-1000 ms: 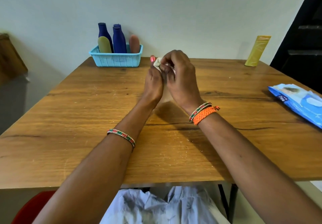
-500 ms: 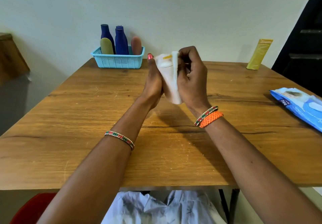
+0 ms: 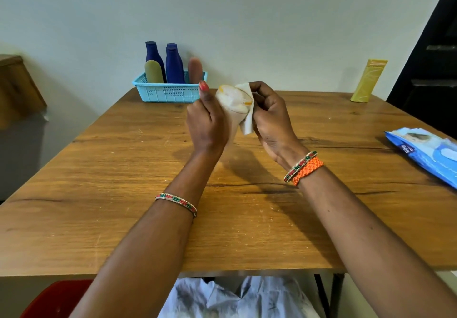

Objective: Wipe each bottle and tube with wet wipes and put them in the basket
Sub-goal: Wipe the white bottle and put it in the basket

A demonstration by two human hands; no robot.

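My left hand (image 3: 207, 122) grips a pale tube (image 3: 233, 100) with yellow-orange markings, held above the table's middle. My right hand (image 3: 269, 117) pinches a white wet wipe (image 3: 247, 122) that lies against the tube's right side. A light blue basket (image 3: 170, 91) stands at the table's far edge and holds two dark blue bottles (image 3: 174, 65), an olive tube (image 3: 153, 71) and a reddish-brown tube (image 3: 195, 70). A yellow tube (image 3: 368, 80) stands upright at the far right of the table.
A blue pack of wet wipes (image 3: 425, 152) lies at the table's right edge. The wooden table (image 3: 123, 169) stands against a pale wall. A wooden piece of furniture (image 3: 17, 90) is at the left, a dark doorway at the right, a red chair (image 3: 54, 298) below.
The hands have drawn apart and the pale tube has come into sight. The right hand has slid the wipe along the tube, and the camera has tilted slightly.
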